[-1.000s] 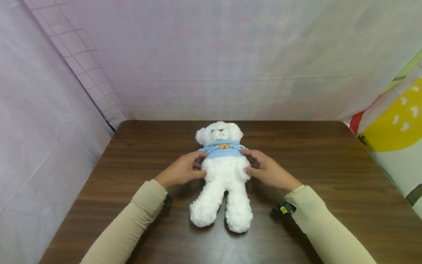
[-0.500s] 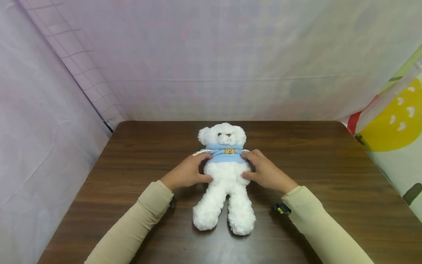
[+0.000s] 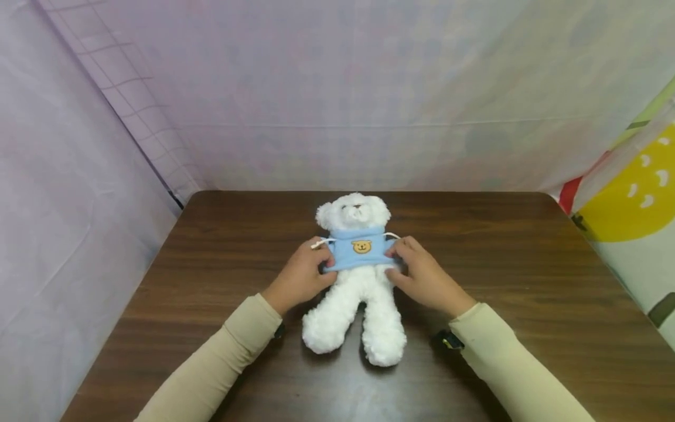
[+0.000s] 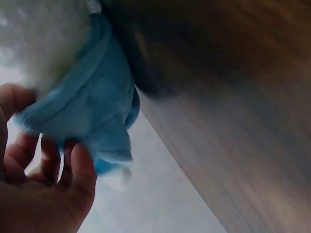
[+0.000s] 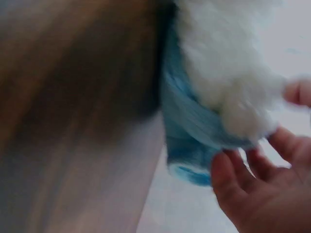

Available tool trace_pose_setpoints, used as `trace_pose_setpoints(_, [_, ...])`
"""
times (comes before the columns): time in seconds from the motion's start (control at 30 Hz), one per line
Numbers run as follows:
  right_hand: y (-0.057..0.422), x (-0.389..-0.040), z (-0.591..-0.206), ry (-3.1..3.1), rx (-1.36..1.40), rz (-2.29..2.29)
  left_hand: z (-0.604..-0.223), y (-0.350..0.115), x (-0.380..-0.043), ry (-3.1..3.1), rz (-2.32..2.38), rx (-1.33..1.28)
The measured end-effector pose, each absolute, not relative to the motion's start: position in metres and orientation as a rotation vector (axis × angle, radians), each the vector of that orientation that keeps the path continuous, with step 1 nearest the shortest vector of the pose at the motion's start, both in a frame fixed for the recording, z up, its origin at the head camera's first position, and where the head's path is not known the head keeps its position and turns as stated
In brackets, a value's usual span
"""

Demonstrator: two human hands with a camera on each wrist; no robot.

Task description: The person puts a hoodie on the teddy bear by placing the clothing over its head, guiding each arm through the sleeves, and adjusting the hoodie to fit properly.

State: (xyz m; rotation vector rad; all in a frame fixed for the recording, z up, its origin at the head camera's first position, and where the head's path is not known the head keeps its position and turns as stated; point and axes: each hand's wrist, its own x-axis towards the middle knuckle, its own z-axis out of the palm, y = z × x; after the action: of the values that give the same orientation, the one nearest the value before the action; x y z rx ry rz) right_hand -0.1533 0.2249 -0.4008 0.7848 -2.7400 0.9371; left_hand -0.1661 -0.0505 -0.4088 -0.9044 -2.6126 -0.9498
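Note:
A white plush teddy bear [image 3: 364, 287] lies on its back, head toward the table's far edge. It wears a light-blue hoodie [image 3: 348, 253] with a bear-face patch [image 3: 361, 247] and white drawstrings. My left hand [image 3: 300, 272] grips the hoodie's lower left side; in the left wrist view its thumb is at the hem [image 4: 58, 109] and its fingers bend against the cloth. On the other side, my right hand [image 3: 424, 272] holds the lower right side with curled fingers, the thumb by the white fur [image 5: 248, 104]. The bear's arms are mostly hidden in the head view.
The bear lies on a brown wood-grain table [image 3: 237, 234] with rounded far corners. A pale fabric curtain [image 3: 337, 94] hangs behind it, another [image 3: 68, 234] at the left. Patterned cloth with a yellow shape [image 3: 633, 199] hangs at the right.
The hoodie's hem has come down over the bear's belly, and the face patch shows in full. Both hands have stayed at the bear's sides, the left fingers now curling closer to the cloth.

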Motion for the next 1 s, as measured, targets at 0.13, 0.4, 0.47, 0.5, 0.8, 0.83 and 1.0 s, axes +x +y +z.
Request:
trace_pose_setpoints(0.13, [0.223,-0.148,-0.395,-2.772,0.819,0.939,-0.411,-0.048,-0.164,-2.617,-0.849,-0.848])
trace_pose_setpoints(0.4, [0.210,-0.146,-0.397,-2.645,0.766,0.792,-0.409,-0.043,-0.164,-2.497,-0.710,-0.906])
trace_pose_setpoints(0.47, [0.207,-0.147,-0.399,-2.614,0.726,0.726,-0.408,-0.042,-0.164,-2.488,-0.673,-0.910])
trace_pose_setpoints(0.5, [0.206,-0.147,-0.401,-2.601,0.707,0.686,-0.408,-0.041,-0.163,-2.491,-0.660,-0.914])
trace_pose_setpoints(0.8, [0.210,-0.141,-0.400,-2.707,0.713,0.533,-0.408,-0.043,-0.160,-2.513,-0.729,-1.044])
trace_pose_setpoints(0.83, [0.212,-0.141,-0.396,-2.730,0.730,0.557,-0.407,-0.044,-0.161,-2.508,-0.757,-1.063])
trace_pose_setpoints(1.0, [0.208,-0.143,-0.380,-2.661,0.941,0.669,-0.405,-0.051,-0.163,-2.488,-0.871,-1.154])
